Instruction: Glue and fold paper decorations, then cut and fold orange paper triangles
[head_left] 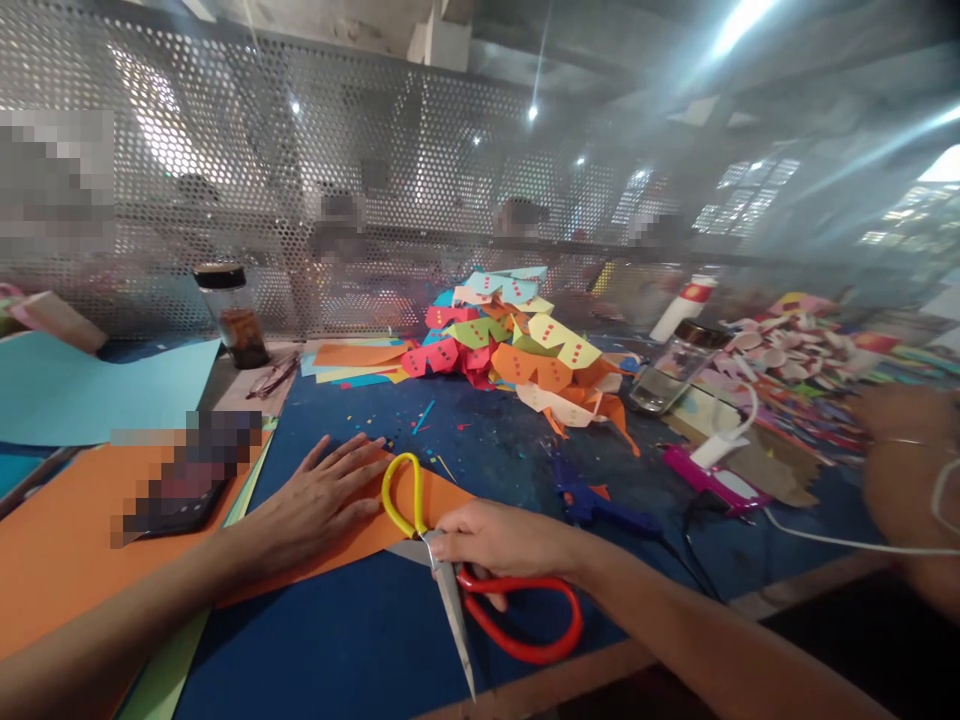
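Beyond right hand [499, 538] round scissors [451, 600] and left hand [319, 500] flat on orange strip [360, 533]: glue gun [609, 510], paper pile [532, 368].

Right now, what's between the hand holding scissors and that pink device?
A blue glue gun lies between the right hand and the pink device in the head view.

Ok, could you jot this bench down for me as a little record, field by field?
Left hand: flat, fingers spread on orange paper
Right hand: gripping scissors near the pivot
Scissors handles: one yellow, one red
Scissors tips: toward the wearer
Behind the hands: pile of colorful paper pieces
Beyond right forearm: blue glue gun
Left side: phone on larger orange sheet
Right edge: another person's arm
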